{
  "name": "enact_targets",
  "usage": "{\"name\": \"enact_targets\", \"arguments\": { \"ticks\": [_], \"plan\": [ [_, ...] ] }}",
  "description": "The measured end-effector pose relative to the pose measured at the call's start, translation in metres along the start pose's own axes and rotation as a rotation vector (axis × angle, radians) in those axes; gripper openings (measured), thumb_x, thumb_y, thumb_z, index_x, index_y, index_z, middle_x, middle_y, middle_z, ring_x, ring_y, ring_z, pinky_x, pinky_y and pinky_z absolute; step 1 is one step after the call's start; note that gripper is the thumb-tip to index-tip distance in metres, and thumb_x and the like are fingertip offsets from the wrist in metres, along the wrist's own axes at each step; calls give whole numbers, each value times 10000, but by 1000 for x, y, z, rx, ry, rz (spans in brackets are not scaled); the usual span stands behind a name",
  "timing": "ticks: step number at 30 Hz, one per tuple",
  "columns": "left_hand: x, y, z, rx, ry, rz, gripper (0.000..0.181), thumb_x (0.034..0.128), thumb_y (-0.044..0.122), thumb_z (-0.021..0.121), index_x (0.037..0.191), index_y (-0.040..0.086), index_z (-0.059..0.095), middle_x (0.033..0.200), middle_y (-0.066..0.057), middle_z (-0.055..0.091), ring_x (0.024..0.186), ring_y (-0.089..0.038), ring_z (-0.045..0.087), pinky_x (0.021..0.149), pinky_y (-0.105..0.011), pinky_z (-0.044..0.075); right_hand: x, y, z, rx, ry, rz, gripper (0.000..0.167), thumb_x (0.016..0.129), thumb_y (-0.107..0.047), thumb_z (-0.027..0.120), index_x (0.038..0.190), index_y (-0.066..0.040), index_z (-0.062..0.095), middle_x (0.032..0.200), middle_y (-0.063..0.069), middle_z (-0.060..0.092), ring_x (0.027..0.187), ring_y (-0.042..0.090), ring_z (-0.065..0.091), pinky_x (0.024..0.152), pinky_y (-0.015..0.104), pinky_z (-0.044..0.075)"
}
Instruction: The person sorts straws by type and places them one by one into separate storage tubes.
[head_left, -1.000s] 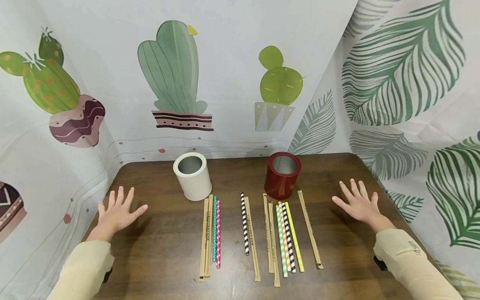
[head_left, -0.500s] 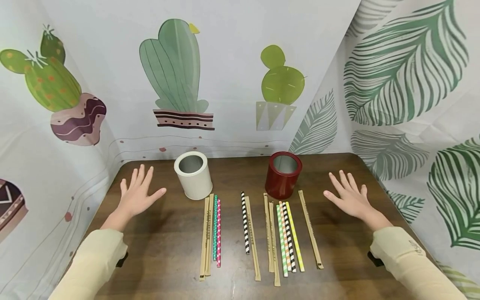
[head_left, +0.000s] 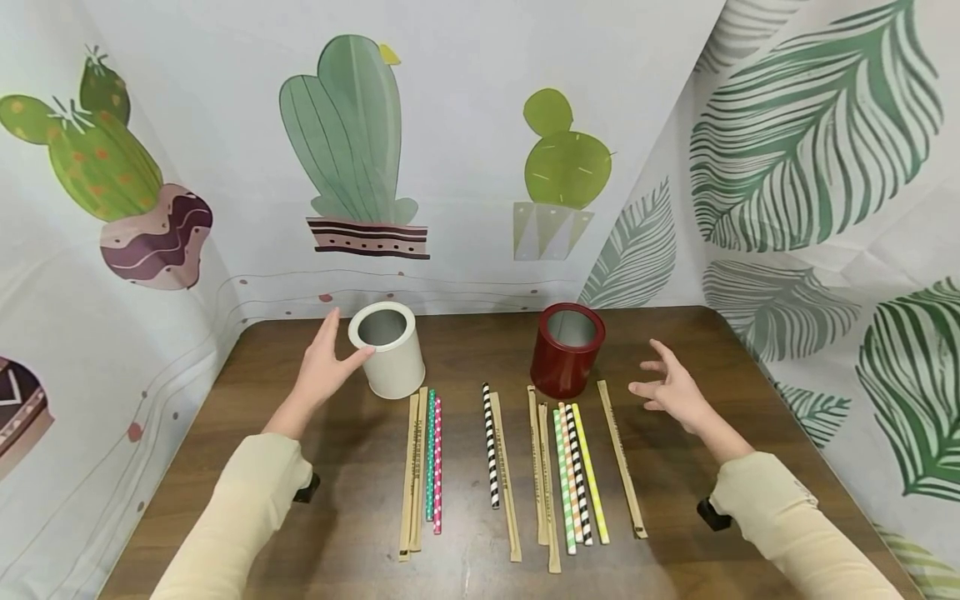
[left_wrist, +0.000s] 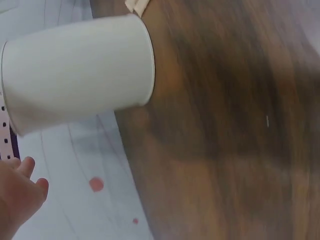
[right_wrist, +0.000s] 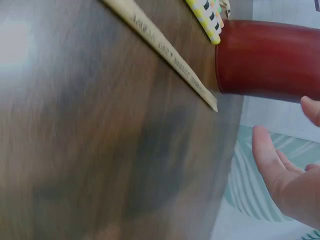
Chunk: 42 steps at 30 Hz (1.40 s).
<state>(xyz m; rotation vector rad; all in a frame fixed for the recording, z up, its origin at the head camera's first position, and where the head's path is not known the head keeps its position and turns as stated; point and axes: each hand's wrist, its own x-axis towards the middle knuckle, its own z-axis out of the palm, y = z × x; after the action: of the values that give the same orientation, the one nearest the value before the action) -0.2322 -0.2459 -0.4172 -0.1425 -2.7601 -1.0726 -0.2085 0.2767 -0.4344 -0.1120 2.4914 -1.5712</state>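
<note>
Center of the head view: white can [head_left: 396,367] upright left of center, red can [head_left: 564,362] upright right of center, both near the far edge of the brown surface [head_left: 465,571]. Hands: both released, grasping nothing. Left hand [head_left: 318,371] sits just left of the white can, thumb and fingers apart; thumb tip overlaps the can's rim in this view. Right hand [head_left: 672,390] is right of the red can, visible gap between, fingers spread and slightly bent.

Straws lie lengthwise below the cans. Left group: two wrapped straws [head_left: 407,483], teal dotted straw [head_left: 430,458], pink dotted straw [head_left: 437,467]. Middle: black-striped straw [head_left: 491,450] plus one more wrapped. Right group: two wrapped, then green-striped straw [head_left: 564,479], orange-striped straw [head_left: 570,475], another black-striped, yellow straw [head_left: 590,475]. Lone wrapped one at far right. Cactus-and-leaf backdrop [head_left: 465,150] behind.

Left wrist view: white can lies sideways in frame, upper left; left hand at lower left, clear gap between its visible fingers and the can. Wrapped tips at top edge.

Right wrist view: red can upper right, right hand lower right, partly cropped. Wrapped straw runs diagonally, top center; yellow straw end just beside the can.
</note>
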Motion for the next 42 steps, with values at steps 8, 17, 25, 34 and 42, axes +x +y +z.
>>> {"name": "enact_targets", "arguments": {
  "ticks": [8,17,25,34,42],
  "plan": [
    [4,5,20,-30,54,-30,965,732,465,654,1421,56,115,1474,-152,135,1342,-331,156,1049,-521,180,9,19,23,164,-38,166,727,801,4,580,1373,-3,131,1023,200,473,724,169,594,623,357,530],
    [7,8,25,-39,107,-31,949,716,436,680,1406,29,171,1452,-178,193,1321,-353,203,1039,-521,203,14,34,41,149,-72,249,593,803,23,541,1309,37,232,888,97,536,703,154,588,575,303,514],
    [9,5,28,-34,125,-26,942,705,432,690,1388,-5,212,1436,-185,227,1304,-361,240,1029,-520,224,20,44,53,69,-17,256,459,768,49,540,1190,55,358,740,41,534,597,107,519,507,272,489],
    [9,6,29,-42,133,-37,923,698,428,695,1375,-12,249,1418,-186,263,1284,-369,273,1017,-519,247,24,48,63,-158,92,211,291,741,9,588,1018,55,514,600,10,508,494,109,479,424,237,429],
    [10,5,31,-49,124,-77,955,693,471,686,1386,2,227,1425,-174,258,1289,-362,270,1021,-512,248,24,47,65,-221,136,196,263,714,14,600,965,64,543,533,32,520,419,101,466,384,224,399]
  ]
}}
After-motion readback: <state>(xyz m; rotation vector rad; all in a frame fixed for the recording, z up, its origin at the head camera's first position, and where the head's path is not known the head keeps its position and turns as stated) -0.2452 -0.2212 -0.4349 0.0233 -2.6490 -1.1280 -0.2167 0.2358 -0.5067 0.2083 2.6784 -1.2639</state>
